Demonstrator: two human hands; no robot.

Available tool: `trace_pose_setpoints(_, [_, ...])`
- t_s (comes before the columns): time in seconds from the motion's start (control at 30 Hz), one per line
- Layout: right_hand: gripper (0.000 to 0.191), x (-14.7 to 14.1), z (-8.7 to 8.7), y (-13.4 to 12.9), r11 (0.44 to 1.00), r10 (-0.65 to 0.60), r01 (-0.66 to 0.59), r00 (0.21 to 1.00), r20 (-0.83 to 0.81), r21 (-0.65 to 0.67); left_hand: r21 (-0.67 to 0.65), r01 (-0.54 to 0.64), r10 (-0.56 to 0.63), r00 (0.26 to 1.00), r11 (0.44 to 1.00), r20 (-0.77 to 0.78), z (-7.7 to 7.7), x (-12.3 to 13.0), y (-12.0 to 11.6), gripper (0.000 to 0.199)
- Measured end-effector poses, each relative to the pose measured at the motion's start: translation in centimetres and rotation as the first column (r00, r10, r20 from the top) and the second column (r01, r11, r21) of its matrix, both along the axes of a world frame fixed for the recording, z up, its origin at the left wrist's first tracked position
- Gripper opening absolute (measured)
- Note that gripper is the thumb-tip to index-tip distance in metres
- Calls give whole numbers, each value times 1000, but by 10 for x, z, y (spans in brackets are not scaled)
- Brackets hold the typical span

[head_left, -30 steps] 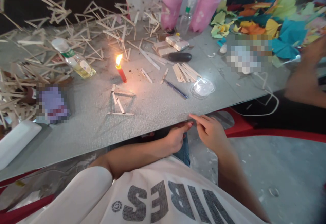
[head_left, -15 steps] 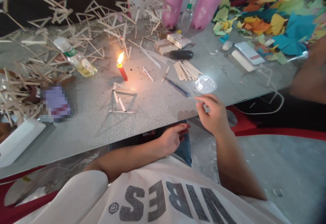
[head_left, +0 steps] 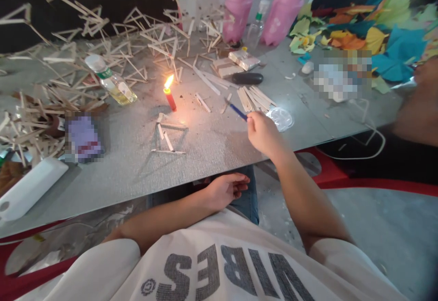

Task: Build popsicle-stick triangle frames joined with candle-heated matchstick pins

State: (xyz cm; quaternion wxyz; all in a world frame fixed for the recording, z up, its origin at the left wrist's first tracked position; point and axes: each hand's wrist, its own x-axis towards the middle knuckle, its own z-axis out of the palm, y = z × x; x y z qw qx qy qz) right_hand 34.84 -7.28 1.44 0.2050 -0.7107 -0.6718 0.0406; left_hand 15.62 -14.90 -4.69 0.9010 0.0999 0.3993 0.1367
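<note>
My right hand (head_left: 265, 134) is closed on the end of a slim blue pen-like tool (head_left: 237, 111); its far tip points left, over a short wooden stick (head_left: 226, 103). Close by lie a pile of flat wooden sticks (head_left: 253, 98) and a round clear plastic lid (head_left: 282, 118). Below the table edge, my left hand (head_left: 227, 190) rests over my lap, fingers loosely stretched and holding nothing. A small frame of joined sticks (head_left: 167, 139) lies on the table in front of a lit red candle (head_left: 171, 100).
A bottle of yellowish liquid (head_left: 112, 81) leans at the left, among a heap of stick frames (head_left: 130, 40). Pink bottles (head_left: 239, 13) stand at the back. Colourful paper pieces (head_left: 362, 36) and a white cable (head_left: 381, 141) are at the right, near another person's blurred arm (head_left: 415, 104).
My right hand has moved left from beside the plastic lid and taken hold of the blue tool's near end. My left hand stays over my lap. The view has shifted slightly.
</note>
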Motion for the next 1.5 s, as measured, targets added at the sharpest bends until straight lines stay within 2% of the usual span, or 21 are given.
trace_pose_setpoints(0.1, [27,10,9,-27,991,-48,88,936,-347,101,15,41,-42,999,999,17,1,-9,-1,13])
trace_pose_setpoints(0.2, [26,20,9,-68,977,-89,172,862,-498,123,41,85,-87,996,996,29,1,-16,-2,15])
trace_pose_setpoints(0.27, [24,24,3,-95,974,-135,204,867,-479,94,61,107,-109,994,992,26,0,-21,-3,15])
trace_pose_setpoints(0.37, [22,27,-10,-127,964,-256,266,925,-280,0,88,117,-119,993,989,17,-2,-29,-4,15])
trace_pose_setpoints(0.53, [33,23,-28,-158,950,-310,304,946,-95,-75,114,119,-121,993,986,7,-3,-41,-6,17])
trace_pose_setpoints(0.77, [38,13,-32,-171,941,-266,263,964,16,-211,128,132,-131,991,983,-12,-1,-44,-11,17])
trace_pose_setpoints(0.97, [37,6,-32,-170,947,-218,239,969,117,-214,122,130,-128,992,984,-20,1,-45,-12,16])
trace_pose_setpoints(1.13, [36,7,-36,-171,943,-222,244,968,121,-227,119,120,-120,993,986,-4,1,-47,-13,13])
trace_pose_setpoints(1.3, [34,11,-41,-175,953,-218,248,960,174,-175,111,111,-112,994,988,1,0,-47,-14,14])
trace_pose_setpoints(1.5, [33,11,-46,-178,951,-238,264,958,160,-163,106,115,-117,993,988,11,-1,-48,-14,16])
